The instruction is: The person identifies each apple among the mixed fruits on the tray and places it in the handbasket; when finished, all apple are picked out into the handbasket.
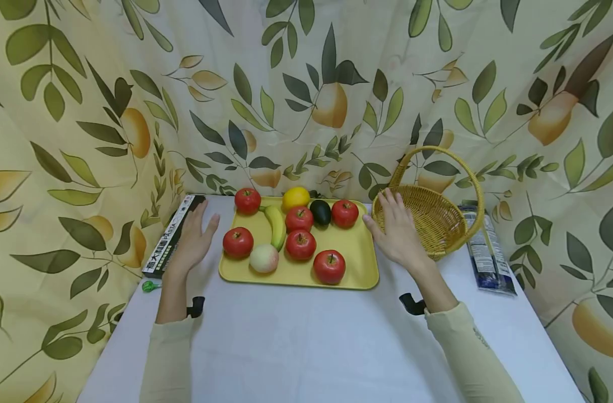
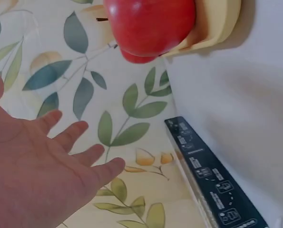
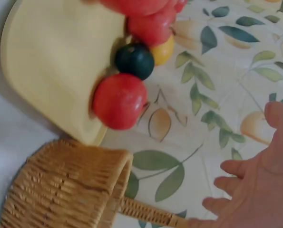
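My left hand (image 1: pixel 194 239), its fingers straight, is held to the left of the yellow tray (image 1: pixel 356 274), nearest a black pasta box (image 1: pixel 172 235). My right hand (image 1: pixel 398 230) spreads its fingers between the tray's right edge and a wicker basket (image 1: pixel 432 215). Neither hand holds anything. On the tray lie several red apples (image 1: pixel 329 267), a banana (image 1: pixel 276 226), a pale peach (image 1: pixel 263 258), a yellow lemon (image 1: pixel 296 198) and a dark green avocado (image 1: pixel 321 212). In the left wrist view one apple (image 2: pixel 151 23) is near the tray's rim; in the right wrist view the basket (image 3: pixel 60 185) appears below the tray.
A blue and silver packet (image 1: pixel 490 252) lies right of the basket. A small green object (image 1: pixel 150 286) sits by the pasta box's near end. The white table (image 1: pixel 296 347) meets a leaf-patterned curtain (image 1: pixel 296 112) behind and at both sides.
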`<state>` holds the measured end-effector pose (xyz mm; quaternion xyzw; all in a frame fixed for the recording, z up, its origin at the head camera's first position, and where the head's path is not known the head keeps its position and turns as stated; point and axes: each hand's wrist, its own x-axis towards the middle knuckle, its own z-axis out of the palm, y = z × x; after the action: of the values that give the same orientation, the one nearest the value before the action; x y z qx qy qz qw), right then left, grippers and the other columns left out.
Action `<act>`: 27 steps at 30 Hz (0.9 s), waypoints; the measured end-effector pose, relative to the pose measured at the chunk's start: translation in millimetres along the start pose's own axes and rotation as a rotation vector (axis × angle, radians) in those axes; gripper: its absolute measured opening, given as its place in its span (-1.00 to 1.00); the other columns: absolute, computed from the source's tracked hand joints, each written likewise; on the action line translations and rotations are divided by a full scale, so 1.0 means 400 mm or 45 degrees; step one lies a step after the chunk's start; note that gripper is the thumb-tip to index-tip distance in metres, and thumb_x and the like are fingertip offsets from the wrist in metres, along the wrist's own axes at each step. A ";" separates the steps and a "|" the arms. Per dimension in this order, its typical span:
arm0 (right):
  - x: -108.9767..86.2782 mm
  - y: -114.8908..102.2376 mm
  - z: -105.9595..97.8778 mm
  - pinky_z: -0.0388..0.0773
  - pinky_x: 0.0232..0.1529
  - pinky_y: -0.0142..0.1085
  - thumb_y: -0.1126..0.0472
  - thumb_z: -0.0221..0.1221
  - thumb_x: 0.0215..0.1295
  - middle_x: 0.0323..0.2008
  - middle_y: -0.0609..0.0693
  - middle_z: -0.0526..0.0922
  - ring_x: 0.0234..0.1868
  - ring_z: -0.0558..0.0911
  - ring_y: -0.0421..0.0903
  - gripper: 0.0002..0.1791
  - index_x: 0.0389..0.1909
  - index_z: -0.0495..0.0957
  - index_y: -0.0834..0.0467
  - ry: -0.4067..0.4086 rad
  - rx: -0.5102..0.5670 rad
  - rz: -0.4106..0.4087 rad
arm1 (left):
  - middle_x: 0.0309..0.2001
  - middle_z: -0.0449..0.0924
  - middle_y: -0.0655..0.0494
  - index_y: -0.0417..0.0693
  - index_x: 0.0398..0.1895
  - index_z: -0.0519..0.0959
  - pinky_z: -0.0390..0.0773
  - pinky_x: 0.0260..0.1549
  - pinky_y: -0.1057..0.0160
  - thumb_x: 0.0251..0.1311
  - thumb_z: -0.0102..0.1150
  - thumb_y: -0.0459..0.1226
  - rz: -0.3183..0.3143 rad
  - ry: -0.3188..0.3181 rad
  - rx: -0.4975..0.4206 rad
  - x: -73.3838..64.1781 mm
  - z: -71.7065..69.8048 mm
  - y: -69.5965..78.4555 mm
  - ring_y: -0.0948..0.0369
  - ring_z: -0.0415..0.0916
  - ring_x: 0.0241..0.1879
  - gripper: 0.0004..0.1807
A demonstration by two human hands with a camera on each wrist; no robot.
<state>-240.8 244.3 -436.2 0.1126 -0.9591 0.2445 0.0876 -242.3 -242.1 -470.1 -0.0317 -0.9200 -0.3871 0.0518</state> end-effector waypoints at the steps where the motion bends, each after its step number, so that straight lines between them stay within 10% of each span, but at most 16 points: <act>1: -0.002 -0.004 0.003 -0.29 0.57 0.37 -0.32 -0.17 0.61 0.68 0.21 -0.19 0.66 -0.28 0.23 -0.08 0.66 -0.06 0.26 -0.012 0.024 -0.011 | 0.69 -0.22 -0.17 0.05 0.72 -0.12 -0.30 0.52 -0.44 0.57 -0.31 0.28 -0.002 0.005 -0.021 -0.005 0.001 -0.005 -0.23 -0.45 0.64 -0.14; 10: -0.023 -0.028 0.018 -0.15 0.58 0.33 -0.25 -0.14 0.64 0.68 0.17 -0.13 0.67 -0.20 0.19 -0.16 0.67 -0.04 0.20 -0.163 0.221 -0.047 | 0.67 -0.14 -0.24 -0.10 0.69 -0.01 -0.29 0.54 -0.39 0.62 -0.33 0.19 -0.023 0.033 -0.214 -0.030 0.016 -0.030 -0.21 -0.37 0.64 -0.20; 19: -0.040 -0.031 0.053 -0.07 0.55 0.37 -0.29 -0.19 0.64 0.67 0.18 -0.04 0.65 -0.07 0.25 -0.19 0.68 -0.03 0.08 -0.254 0.432 -0.001 | 0.67 -0.11 -0.19 0.02 0.72 -0.15 -0.13 0.58 -0.28 0.60 -0.75 0.20 -0.051 -0.018 -0.734 -0.050 0.036 -0.048 -0.13 -0.24 0.65 -0.21; 27: -0.061 -0.033 0.090 0.28 0.46 0.29 -0.23 -0.18 0.67 0.54 0.27 0.26 0.53 0.25 0.30 -0.26 0.59 0.17 0.18 -0.256 0.738 0.107 | 0.67 -0.15 -0.23 0.03 0.73 -0.20 -0.17 0.60 -0.25 0.52 -0.79 0.30 -0.257 -0.085 -1.008 -0.051 0.065 -0.055 -0.15 -0.31 0.65 -0.12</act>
<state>-218.1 219.6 -466.7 0.1168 -0.8571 0.4988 -0.0537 -226.2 -239.1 -506.2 0.0287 -0.6997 -0.7131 -0.0327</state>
